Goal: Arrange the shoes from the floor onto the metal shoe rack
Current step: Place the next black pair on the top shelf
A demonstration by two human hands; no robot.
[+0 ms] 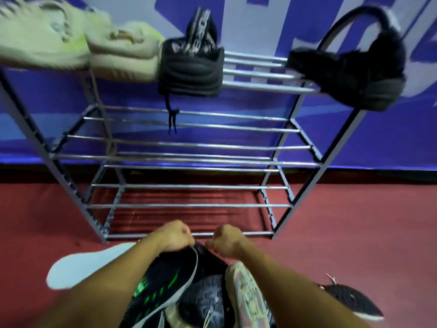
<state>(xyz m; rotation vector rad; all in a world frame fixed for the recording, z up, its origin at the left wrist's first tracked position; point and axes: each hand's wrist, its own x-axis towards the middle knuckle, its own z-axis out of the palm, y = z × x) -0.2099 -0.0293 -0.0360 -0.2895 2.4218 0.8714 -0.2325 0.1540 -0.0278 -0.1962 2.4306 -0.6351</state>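
Observation:
The metal shoe rack stands ahead on the red floor with three tiers of bars. Its top tier carries a pale green pair at the left, a black shoe in the middle and a black furry shoe at the right edge. Just before the rack's lowest bar, my left hand grips the tip of a black shoe with green stripes. Close beside it, my right hand is closed over a pale multicoloured shoe; its grip point is hidden. A dark knit shoe lies between them.
A white sole lies on the floor at the left. Another black shoe with a white sole lies at the lower right. A blue and white banner covers the wall behind the rack. The two lower tiers hold no shoes.

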